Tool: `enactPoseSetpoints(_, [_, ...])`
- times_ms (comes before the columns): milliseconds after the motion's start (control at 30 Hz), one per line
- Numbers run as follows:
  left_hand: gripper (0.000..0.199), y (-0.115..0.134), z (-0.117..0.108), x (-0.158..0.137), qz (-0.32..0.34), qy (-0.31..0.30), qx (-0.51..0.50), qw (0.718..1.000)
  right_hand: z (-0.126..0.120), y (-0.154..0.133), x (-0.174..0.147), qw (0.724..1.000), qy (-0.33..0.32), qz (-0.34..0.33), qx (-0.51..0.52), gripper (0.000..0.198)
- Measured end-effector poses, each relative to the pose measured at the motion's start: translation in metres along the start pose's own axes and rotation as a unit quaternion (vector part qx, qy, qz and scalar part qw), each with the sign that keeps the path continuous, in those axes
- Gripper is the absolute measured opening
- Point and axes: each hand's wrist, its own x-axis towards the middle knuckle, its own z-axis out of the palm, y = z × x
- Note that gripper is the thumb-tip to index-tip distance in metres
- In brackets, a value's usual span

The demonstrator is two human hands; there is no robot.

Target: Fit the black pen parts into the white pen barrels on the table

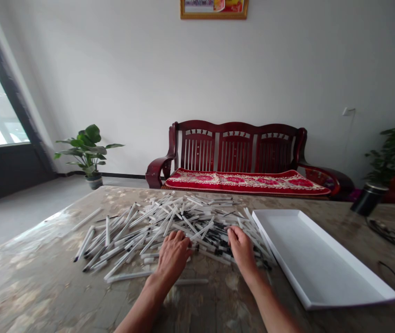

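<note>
A wide heap of white, translucent pen tubes (121, 236), many with black ends, lies on the table in front of me. My left hand (174, 252) rests over the near side of the heap with its fingers curled. A pen's black end (195, 248) shows beside its thumb, and the rest of that pen is hidden. Farther right, my right hand (241, 245) has thumb and fingers pinched together at the heap's right part. Whatever is in that pinch is too small and dark to name. Thin black pieces (214, 233) lie between the two hands.
A shallow white tray (329, 259) stands right of the heap on the patterned table (45, 282). Beyond it are a black cylinder (369, 199) and a dark cable (385, 231). A red wooden bench (237, 152) and a potted plant (91, 148) stand behind the table.
</note>
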Motion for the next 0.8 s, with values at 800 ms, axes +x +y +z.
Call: enactPoseSetpoints(800, [0.008,0.023,0.026,0.003,0.181,0.232,-0.101,0.95,0.013,-0.024,-0.018,0.989,-0.143,-0.046,0.003,0.036])
